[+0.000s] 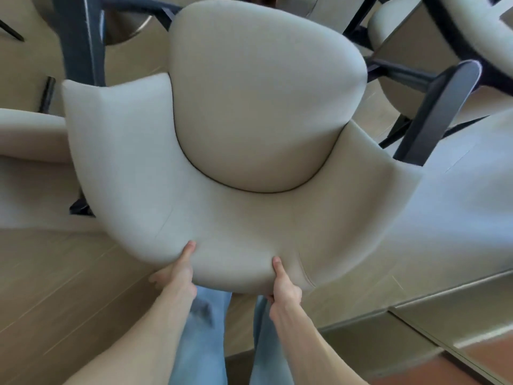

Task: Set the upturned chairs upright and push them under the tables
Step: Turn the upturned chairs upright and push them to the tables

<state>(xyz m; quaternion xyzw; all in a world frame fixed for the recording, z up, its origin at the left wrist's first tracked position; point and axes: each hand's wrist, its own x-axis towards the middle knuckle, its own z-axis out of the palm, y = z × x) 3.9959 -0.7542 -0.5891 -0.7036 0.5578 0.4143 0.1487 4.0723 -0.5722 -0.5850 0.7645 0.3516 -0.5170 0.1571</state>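
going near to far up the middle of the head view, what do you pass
Jeans legs → left hand and right hand gripping the backrest's near edge → curved backrest → seat cushion → dark chair legs at the far side.

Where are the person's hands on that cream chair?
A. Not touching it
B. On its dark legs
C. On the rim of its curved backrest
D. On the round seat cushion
C: the left hand and right hand both grip the backrest rim, thumbs on top.
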